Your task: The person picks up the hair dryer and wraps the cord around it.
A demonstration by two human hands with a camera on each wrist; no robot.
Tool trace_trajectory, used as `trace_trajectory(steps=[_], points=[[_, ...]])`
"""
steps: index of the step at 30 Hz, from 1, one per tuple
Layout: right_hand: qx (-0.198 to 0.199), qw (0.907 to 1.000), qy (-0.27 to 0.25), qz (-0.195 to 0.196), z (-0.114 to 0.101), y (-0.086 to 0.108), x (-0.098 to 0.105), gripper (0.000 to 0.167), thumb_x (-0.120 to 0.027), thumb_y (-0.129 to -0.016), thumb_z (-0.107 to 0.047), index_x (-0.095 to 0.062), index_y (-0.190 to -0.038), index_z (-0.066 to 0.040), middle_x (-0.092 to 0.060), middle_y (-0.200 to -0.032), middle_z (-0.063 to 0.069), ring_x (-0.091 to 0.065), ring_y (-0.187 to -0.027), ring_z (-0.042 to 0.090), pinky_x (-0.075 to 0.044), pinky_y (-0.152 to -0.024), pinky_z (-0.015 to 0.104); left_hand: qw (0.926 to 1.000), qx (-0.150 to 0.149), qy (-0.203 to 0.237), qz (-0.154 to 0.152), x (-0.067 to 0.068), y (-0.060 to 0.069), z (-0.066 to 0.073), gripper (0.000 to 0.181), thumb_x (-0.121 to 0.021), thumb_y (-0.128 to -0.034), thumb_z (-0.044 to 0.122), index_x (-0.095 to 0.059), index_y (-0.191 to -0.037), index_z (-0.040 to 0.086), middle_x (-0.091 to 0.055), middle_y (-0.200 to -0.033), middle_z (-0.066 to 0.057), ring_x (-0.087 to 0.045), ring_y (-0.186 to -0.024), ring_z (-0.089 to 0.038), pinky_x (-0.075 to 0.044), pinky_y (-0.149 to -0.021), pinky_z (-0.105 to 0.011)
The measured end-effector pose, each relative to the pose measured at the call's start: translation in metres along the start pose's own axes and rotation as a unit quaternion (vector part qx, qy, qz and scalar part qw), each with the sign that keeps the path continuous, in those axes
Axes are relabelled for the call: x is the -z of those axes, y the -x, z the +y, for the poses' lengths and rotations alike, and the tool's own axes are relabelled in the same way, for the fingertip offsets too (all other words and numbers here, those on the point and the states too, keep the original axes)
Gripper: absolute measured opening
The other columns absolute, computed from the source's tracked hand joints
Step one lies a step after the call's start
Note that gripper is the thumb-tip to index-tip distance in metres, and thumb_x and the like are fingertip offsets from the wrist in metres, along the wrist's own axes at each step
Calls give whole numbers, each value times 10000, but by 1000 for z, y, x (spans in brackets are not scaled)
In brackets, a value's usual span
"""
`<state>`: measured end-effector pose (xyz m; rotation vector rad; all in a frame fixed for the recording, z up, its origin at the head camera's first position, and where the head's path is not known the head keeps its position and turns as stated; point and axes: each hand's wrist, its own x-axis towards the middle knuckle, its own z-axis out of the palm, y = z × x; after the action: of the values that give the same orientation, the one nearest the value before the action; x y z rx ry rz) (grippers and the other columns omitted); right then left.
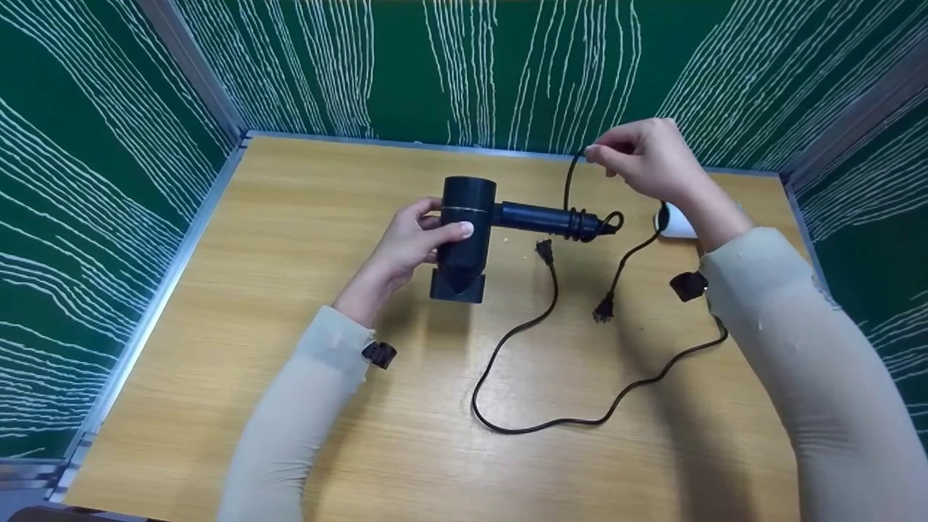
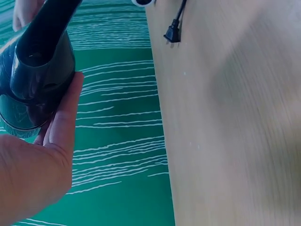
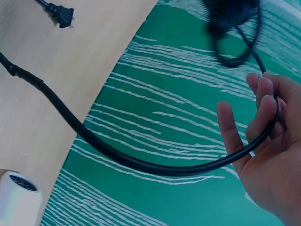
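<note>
Over the middle of the worktop, the left hand has its fingers curled round a black hair dryer, probably to steady it; over the worktop's far side, the right hand pinches the dryer's cord between its fingers, likely controlling its slack

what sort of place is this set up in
Probably a purpose-built booth or work cell, though I can't be sure: green panels with wavy white lines enclose three sides of a wood-grain tabletop, and metal-looking posts stand at the corners.
</note>
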<state>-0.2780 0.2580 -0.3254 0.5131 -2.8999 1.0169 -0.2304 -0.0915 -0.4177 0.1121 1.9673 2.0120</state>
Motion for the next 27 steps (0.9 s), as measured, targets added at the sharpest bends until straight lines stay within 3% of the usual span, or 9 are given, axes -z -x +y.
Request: trace_trajectory(steps=[7, 11, 15, 23, 27], points=[[614, 9976, 302, 28, -20, 6, -4, 292, -621, -1100, -290, -825, -1121, -82, -711, -858, 91, -580, -665, 187, -416, -525, 205, 9994, 135, -182, 253, 2, -1, -2, 629, -848, -931, 329, -557, -1452, 131, -696, -1309, -134, -719, -1129, -320, -599, -995, -478], [957, 9951, 251, -5, -27, 9, -9, 267, -631, -1096, -256, -830, -1094, -77, -703, -799, 69, -562, -593, 174, -387, -487, 202, 9989, 213, -234, 340, 1, -2, -1, 647, -848, -934, 325, -541, -1471, 134, -679, -1334, -139, -703, -1153, -319, -590, -1013, -480], [1045, 9945, 34, 23, -31, 18, -15, 253, -639, -1092, -239, -825, -1085, -68, -702, -788, 75, -574, -599, 170, -411, -499, 196, 9981, 260, -218, 507, 0, -4, -1, 659, -845, -938, 328, -531, -1481, 127, -671, -1343, -141, -697, -1156, -314, -593, -1011, -484], [1363, 9896, -434, 168, -27, 44, -36, 207, -642, -1079, -140, -790, -1057, 3, -682, -762, 84, -620, -610, 195, -487, -520, 190, 9966, 41, 263, 780, -3, -6, -2, 585, -830, -951, 279, -557, -1425, 71, -703, -1284, -163, -723, -1111, -326, -610, -977, -476], [1333, 9880, -719, 318, -21, 57, -52, 181, -642, -1075, -117, -782, -1091, -4, -695, -813, 65, -649, -648, 183, -531, -565, 190, 9938, 47, 554, 964, -3, -8, -1, 621, -833, -948, 286, -547, -1454, 68, -696, -1312, -148, -713, -1139, -317, -590, -1014, -483]])
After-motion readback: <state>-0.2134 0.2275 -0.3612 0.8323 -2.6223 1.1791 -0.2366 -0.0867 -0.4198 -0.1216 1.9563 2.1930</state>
